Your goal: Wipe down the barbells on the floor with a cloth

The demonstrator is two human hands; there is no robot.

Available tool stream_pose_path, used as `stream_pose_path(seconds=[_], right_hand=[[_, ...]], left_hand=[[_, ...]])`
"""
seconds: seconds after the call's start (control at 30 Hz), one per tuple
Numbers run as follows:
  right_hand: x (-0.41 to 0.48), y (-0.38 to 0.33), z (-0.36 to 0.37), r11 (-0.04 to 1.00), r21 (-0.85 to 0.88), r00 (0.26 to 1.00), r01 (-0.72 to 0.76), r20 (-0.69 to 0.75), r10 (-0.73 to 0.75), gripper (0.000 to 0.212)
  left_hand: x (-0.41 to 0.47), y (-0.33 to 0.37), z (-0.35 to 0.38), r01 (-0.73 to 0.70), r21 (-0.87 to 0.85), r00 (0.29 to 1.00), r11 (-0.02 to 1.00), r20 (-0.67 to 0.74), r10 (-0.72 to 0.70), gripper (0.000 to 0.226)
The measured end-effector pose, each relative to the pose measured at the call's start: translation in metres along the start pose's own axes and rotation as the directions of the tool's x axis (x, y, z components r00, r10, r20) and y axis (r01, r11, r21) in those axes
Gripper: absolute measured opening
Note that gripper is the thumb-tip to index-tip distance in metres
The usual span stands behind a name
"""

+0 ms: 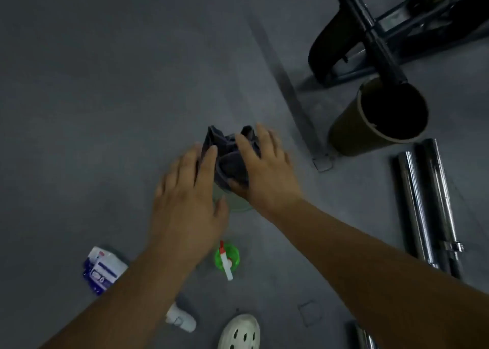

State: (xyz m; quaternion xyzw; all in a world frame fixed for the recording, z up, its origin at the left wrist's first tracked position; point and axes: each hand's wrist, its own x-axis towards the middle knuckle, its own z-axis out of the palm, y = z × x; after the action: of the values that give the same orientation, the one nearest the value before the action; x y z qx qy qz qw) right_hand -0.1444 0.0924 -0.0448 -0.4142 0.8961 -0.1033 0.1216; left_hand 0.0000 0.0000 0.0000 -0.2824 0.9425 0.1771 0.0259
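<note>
A dark grey cloth (230,160) is bunched up between my two hands above the grey floor. My right hand (264,171) grips it, fingers over the top and thumb tucked under its lower edge. My left hand (190,192) lies against the cloth's left side with fairly straight fingers, thumb spread apart from it. Two chrome barbells (423,203) lie side by side on the floor at the right, away from both hands. The end of another chrome bar (366,335) shows at the bottom edge.
A pale green translucent container (238,205) sits under the cloth. A green spray bottle (227,258) with a white and red nozzle stands below my hands. Also in view are a blue-white packet (102,269), a brown cylindrical bin (352,126), a black gym machine (370,33) and a white shoe (240,332).
</note>
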Motion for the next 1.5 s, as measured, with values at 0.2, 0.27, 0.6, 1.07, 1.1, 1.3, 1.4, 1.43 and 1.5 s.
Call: stream_pose_path(seconds=[0.2,0.27,0.6,1.07,1.1,1.3,1.4,1.43,1.5], right_hand=[[0.055,0.005,0.058,0.989,-0.014,0.917,-0.144,0.374,0.139,0.096],[0.053,0.011,0.059,0.992,-0.022,0.907,-0.124,0.403,0.122,0.075],[-0.097,0.040,-0.090,0.959,0.139,0.969,-0.246,0.045,0.242,0.056],[-0.458,0.117,-0.373,0.809,0.342,0.694,-0.478,-0.417,0.587,0.052],[-0.487,0.118,-0.387,0.800,0.363,0.662,-0.477,-0.450,0.599,0.048],[-0.649,0.105,-0.468,0.777,0.487,0.474,-0.398,-0.616,0.629,0.033],[-0.721,0.104,-0.488,0.733,0.497,0.386,-0.464,-0.631,0.672,0.038],[-0.744,0.104,-0.490,0.707,0.497,0.353,-0.504,-0.628,0.693,0.041],[-0.786,0.104,-0.489,0.627,0.520,0.288,-0.580,-0.589,0.755,0.048]], left_hand=[[-0.002,-0.025,0.032,0.015,0.015,0.998,1.000,-0.055,-0.014,0.077],[-0.004,-0.017,0.037,0.009,-0.002,0.999,1.000,-0.033,-0.009,0.078],[-0.005,0.094,-0.028,-0.097,-0.041,0.995,0.994,0.031,0.098,0.083],[-0.160,0.398,-0.135,-0.683,-0.044,0.714,0.730,0.175,0.678,0.091],[-0.178,0.424,-0.141,-0.725,-0.055,0.669,0.686,0.177,0.721,0.093],[-0.304,0.563,-0.174,-0.845,-0.295,0.396,0.446,0.215,0.893,0.068],[-0.357,0.620,-0.180,-0.839,-0.400,0.302,0.368,0.220,0.928,0.042],[-0.371,0.639,-0.181,-0.825,-0.441,0.276,0.353,0.230,0.933,0.038],[-0.393,0.674,-0.182,-0.792,-0.524,0.212,0.313,0.244,0.946,0.037]])
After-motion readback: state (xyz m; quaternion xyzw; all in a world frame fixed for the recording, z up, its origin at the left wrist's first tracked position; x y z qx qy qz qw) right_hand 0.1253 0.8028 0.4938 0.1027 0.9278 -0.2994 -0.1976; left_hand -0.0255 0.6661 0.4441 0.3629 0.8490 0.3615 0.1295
